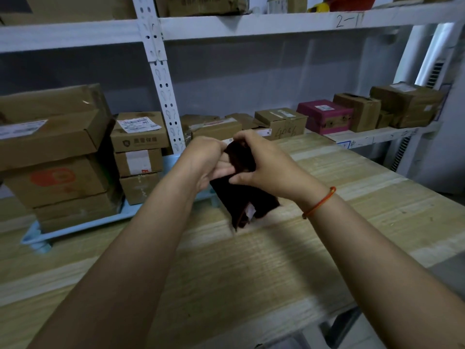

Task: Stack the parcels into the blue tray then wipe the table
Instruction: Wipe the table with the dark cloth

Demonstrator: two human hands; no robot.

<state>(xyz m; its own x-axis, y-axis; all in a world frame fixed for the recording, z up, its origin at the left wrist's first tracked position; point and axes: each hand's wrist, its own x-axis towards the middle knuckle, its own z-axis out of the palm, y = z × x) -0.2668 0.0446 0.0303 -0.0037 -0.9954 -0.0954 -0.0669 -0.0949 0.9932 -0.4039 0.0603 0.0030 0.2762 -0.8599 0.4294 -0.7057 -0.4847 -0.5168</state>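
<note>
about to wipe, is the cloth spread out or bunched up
Bunched up: both hands, left and right, grip the dark cloth above the table.

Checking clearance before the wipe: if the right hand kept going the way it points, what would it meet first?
The right hand points left toward the left hand, both gripping the dark cloth. It would likely meet the left hand's fingers first; depth is unclear.

Two bare forearms, no sleeves in view, end in the left hand [206, 163] and right hand [266, 167], no rings or watch showing; a thin orange-red cord bracelet [319, 203] circles the right wrist, the only item worn.
</note>
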